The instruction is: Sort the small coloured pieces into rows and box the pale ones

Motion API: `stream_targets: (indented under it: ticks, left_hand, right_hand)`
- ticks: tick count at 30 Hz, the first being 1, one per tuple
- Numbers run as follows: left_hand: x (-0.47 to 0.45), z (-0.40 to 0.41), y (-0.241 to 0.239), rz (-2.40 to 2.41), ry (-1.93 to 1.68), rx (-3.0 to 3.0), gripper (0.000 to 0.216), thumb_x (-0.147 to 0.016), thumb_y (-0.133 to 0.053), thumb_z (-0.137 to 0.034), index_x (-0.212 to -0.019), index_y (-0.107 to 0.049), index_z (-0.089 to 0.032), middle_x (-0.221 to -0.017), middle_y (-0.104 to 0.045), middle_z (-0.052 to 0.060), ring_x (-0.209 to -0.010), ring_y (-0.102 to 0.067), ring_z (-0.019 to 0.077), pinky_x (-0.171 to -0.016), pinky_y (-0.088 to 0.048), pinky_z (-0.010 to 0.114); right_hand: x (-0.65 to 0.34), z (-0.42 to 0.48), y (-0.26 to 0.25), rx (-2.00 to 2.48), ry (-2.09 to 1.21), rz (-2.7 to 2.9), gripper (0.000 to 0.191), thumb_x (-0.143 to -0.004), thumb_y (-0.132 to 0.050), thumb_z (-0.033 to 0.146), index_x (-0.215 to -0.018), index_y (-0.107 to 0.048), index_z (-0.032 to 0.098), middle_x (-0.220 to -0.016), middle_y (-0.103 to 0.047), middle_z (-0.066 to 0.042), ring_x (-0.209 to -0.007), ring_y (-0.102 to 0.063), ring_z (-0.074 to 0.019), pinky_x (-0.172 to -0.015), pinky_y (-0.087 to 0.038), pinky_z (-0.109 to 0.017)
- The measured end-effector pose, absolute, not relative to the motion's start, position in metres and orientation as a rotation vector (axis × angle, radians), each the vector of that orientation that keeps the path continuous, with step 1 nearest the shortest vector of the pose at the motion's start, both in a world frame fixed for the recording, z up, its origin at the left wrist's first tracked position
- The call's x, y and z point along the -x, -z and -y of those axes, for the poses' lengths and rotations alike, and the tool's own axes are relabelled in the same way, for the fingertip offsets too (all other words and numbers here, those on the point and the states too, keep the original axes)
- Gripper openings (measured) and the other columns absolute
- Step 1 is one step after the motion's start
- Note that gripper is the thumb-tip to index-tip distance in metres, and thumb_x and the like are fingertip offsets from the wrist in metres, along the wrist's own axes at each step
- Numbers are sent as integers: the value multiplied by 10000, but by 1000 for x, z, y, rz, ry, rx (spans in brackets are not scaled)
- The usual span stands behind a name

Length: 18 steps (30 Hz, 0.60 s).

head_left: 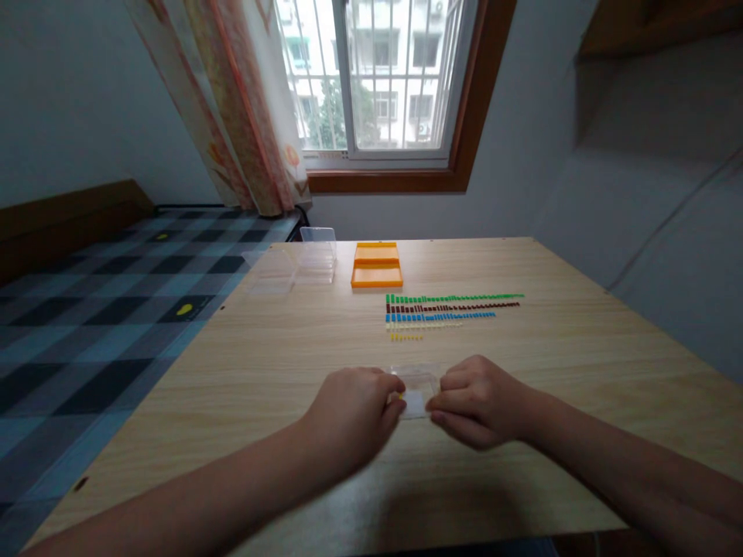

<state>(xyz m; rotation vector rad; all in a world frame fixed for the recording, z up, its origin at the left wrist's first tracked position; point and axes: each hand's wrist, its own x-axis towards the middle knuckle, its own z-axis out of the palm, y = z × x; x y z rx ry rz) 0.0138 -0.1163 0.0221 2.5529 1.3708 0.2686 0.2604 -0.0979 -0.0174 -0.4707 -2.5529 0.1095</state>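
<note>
Left grip (361, 404), right grip (477, 402), pinching clear case (414, 398)

Clear rectangular case (414, 394), held at both sides.

12 o'clock: barred window (374, 77) stands in a brown frame (484, 77), pale building (400, 81) beyond. 11: flowered curtain (232, 100) hangs. 9: bed (121, 340) shows checks. 2: brown shelf (667, 31) juts out. 3: thin cable (667, 221) slants along the wall (557, 155).
</note>
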Motion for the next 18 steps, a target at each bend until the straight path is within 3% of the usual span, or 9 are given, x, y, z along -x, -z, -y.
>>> stream_targets:
  ticks: [5,12,18]
  left_hand:
    - [-18,110,-24,-1421,-213,-2525,172,-903,-639,-287,-883,-808,-264,-772,-775,28,-688,-709,230,-612,-474,304]
    - [-4,111,-22,-1179,-412,-2517,162,-924,-631,-279,-911,-788,-242,-737,-744,-5,-576,-650,150,-555,-450,254]
    - [25,106,-14,-797,-613,-2835,236,-1016,-541,-304,-1104,-739,-211,-1011,-742,69,-807,-716,178,-699,-572,282]
  right_hand:
    - [-260,98,18,463,-104,2570,259,-959,-522,229,-764,-681,171,-622,-540,14,-532,-437,-102,-558,-307,-285]
    - [-261,97,19,468,-97,2578,289,-964,-493,230,-722,-639,169,-612,-537,12,-525,-426,-97,-559,-296,-276]
    - [-259,102,12,479,-9,2510,244,-971,-499,220,-794,-660,172,-623,-528,14,-519,-402,-105,-534,-267,-293]
